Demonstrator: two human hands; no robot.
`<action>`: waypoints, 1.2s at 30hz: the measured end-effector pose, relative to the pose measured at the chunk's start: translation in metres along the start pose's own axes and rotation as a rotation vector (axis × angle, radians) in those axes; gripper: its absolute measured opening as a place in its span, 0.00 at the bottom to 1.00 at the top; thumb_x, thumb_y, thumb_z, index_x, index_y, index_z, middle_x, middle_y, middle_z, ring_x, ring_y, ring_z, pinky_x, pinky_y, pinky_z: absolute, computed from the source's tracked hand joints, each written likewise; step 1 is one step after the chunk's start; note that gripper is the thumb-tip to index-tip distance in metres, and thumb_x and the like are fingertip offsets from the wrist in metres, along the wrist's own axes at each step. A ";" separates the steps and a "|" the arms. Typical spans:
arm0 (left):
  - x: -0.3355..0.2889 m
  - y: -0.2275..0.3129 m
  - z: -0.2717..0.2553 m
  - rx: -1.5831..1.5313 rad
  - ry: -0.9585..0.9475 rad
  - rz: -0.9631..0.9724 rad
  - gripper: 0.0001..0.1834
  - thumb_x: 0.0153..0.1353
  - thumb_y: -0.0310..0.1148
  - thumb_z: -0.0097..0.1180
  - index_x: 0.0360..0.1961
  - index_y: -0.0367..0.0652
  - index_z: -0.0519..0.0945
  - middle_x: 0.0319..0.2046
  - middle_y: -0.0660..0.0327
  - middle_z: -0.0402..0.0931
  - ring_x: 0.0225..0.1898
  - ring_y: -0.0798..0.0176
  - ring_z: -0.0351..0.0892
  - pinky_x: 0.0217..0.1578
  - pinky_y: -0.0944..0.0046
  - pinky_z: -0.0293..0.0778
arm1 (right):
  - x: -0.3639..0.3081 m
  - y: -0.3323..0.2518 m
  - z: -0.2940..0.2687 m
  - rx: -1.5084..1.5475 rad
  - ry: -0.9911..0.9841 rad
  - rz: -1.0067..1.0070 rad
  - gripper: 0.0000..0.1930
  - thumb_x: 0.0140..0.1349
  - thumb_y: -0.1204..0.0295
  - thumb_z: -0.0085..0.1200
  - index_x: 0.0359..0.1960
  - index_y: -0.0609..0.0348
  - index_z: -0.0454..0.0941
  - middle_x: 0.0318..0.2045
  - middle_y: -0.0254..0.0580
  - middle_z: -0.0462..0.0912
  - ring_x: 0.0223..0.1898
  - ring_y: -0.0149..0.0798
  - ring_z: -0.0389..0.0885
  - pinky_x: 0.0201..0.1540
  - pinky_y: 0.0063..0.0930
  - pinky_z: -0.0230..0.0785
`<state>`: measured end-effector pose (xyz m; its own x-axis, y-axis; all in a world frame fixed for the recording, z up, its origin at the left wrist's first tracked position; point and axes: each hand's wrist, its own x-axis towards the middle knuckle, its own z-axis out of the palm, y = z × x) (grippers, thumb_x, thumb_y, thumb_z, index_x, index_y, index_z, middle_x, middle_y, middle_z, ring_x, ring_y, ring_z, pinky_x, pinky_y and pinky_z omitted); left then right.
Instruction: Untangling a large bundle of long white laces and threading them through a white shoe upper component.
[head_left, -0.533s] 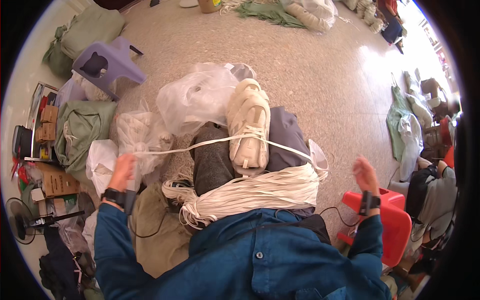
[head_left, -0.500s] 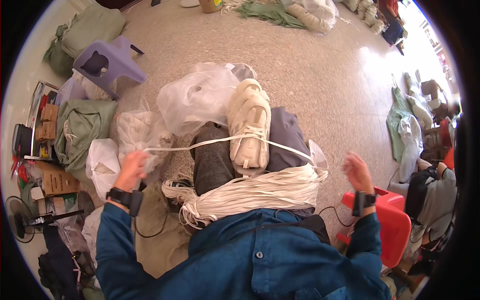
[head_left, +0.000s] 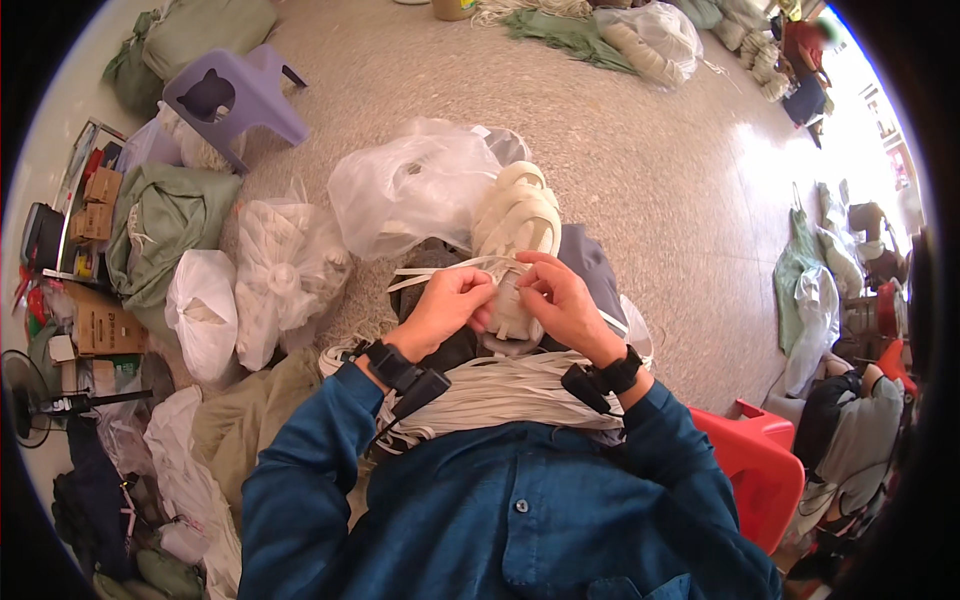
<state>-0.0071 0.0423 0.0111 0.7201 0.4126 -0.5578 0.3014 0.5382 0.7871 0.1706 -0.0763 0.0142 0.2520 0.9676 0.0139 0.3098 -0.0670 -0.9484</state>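
A cream sneaker rests between my knees, toe pointing away, its tongue and heel toward me. My left hand pinches a flat cream shoelace at the sneaker's left side, and part of the lace sticks out to the left. On the other side of the opening, my right hand is closed at the fingertips on the lace, index finger bent above the thumb. The fingers hide the exact crossing of the lace. Across my lap lies a thick bundle of similar cream laces.
A clear plastic bag lies beyond my left knee. Farther left are stuffed bags, a purple stool and cardboard boxes. A red stool stands close on my right. People sit at the far right.
Both hands have come inward from wide apart to meet over the sneaker's opening. The lace, earlier stretched out to both sides, is now gathered at my fingertips.
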 end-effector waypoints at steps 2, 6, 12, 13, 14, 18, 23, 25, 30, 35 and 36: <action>0.015 -0.001 0.004 0.409 0.104 0.502 0.08 0.66 0.29 0.57 0.34 0.34 0.81 0.25 0.63 0.80 0.26 0.73 0.78 0.26 0.69 0.74 | -0.003 0.009 0.001 0.118 0.018 0.030 0.04 0.63 0.79 0.53 0.37 0.68 0.76 0.41 0.40 0.83 0.28 0.26 0.77 0.32 0.24 0.72; 0.026 0.007 0.003 0.344 0.155 0.293 0.06 0.62 0.26 0.58 0.32 0.32 0.80 0.23 0.65 0.78 0.25 0.73 0.75 0.27 0.68 0.71 | -0.017 0.012 -0.016 0.248 -0.070 0.312 0.04 0.65 0.78 0.54 0.36 0.67 0.75 0.41 0.38 0.82 0.29 0.25 0.78 0.33 0.23 0.72; 0.043 -0.002 -0.001 0.460 0.210 0.463 0.04 0.66 0.25 0.55 0.34 0.36 0.77 0.22 0.66 0.75 0.18 0.76 0.72 0.19 0.73 0.72 | -0.031 0.011 -0.025 -0.296 0.095 -0.119 0.02 0.61 0.81 0.53 0.34 0.67 0.75 0.42 0.54 0.81 0.38 0.52 0.81 0.40 0.35 0.74; 0.045 -0.003 -0.002 0.464 0.206 0.463 0.04 0.66 0.25 0.55 0.34 0.36 0.77 0.22 0.66 0.75 0.18 0.76 0.72 0.19 0.73 0.72 | -0.029 0.012 -0.026 -0.367 0.156 -0.192 0.02 0.60 0.82 0.52 0.34 0.67 0.75 0.43 0.56 0.81 0.41 0.59 0.80 0.43 0.39 0.74; 0.047 -0.005 -0.003 0.461 0.223 0.491 0.04 0.65 0.25 0.56 0.33 0.35 0.78 0.21 0.67 0.75 0.19 0.77 0.73 0.20 0.72 0.71 | -0.027 0.012 -0.027 -0.365 0.161 -0.192 0.02 0.60 0.82 0.52 0.34 0.67 0.75 0.43 0.56 0.81 0.41 0.59 0.80 0.43 0.39 0.74; 0.043 -0.001 0.001 0.663 0.288 0.576 0.04 0.62 0.24 0.57 0.32 0.35 0.78 0.22 0.62 0.77 0.23 0.68 0.77 0.26 0.65 0.74 | -0.022 0.017 -0.031 -0.424 0.151 -0.202 0.02 0.59 0.80 0.54 0.33 0.65 0.76 0.40 0.53 0.80 0.41 0.59 0.79 0.44 0.43 0.73; 0.033 0.009 0.002 1.001 0.313 0.742 0.03 0.60 0.25 0.57 0.32 0.36 0.79 0.28 0.49 0.79 0.34 0.45 0.80 0.35 0.50 0.75 | -0.024 0.024 -0.026 -0.529 0.134 -0.216 0.03 0.58 0.78 0.55 0.33 0.63 0.77 0.34 0.51 0.79 0.38 0.56 0.79 0.41 0.45 0.72; 0.033 0.008 0.006 1.047 0.309 0.746 0.04 0.60 0.26 0.57 0.32 0.37 0.79 0.29 0.49 0.79 0.36 0.43 0.80 0.36 0.49 0.75 | -0.022 0.024 -0.023 -0.572 0.168 -0.209 0.03 0.58 0.78 0.55 0.33 0.62 0.78 0.32 0.50 0.80 0.38 0.55 0.80 0.41 0.45 0.72; 0.022 0.019 0.014 1.247 0.371 0.622 0.09 0.61 0.34 0.60 0.30 0.38 0.79 0.28 0.48 0.81 0.33 0.41 0.81 0.34 0.47 0.75 | -0.022 0.030 -0.022 -0.598 0.188 -0.165 0.03 0.59 0.76 0.53 0.33 0.61 0.79 0.31 0.50 0.80 0.37 0.55 0.80 0.40 0.46 0.72; -0.002 -0.002 0.037 0.771 0.129 0.458 0.12 0.62 0.28 0.60 0.44 0.31 0.82 0.24 0.59 0.82 0.23 0.72 0.77 0.27 0.67 0.75 | -0.020 0.028 -0.020 -0.614 0.200 -0.165 0.03 0.58 0.76 0.52 0.31 0.61 0.77 0.29 0.50 0.79 0.37 0.55 0.80 0.39 0.46 0.73; 0.003 -0.018 0.041 0.786 0.111 0.508 0.17 0.61 0.29 0.62 0.49 0.31 0.80 0.26 0.56 0.83 0.24 0.70 0.79 0.27 0.67 0.75 | -0.019 0.028 -0.020 -0.645 0.186 -0.160 0.02 0.57 0.77 0.52 0.30 0.61 0.77 0.29 0.50 0.79 0.37 0.55 0.80 0.39 0.46 0.73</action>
<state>0.0154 0.0039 0.0065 0.8295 0.5514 -0.0890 0.3321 -0.3589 0.8723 0.1927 -0.1018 -0.0061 0.2930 0.9238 0.2463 0.8253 -0.1143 -0.5530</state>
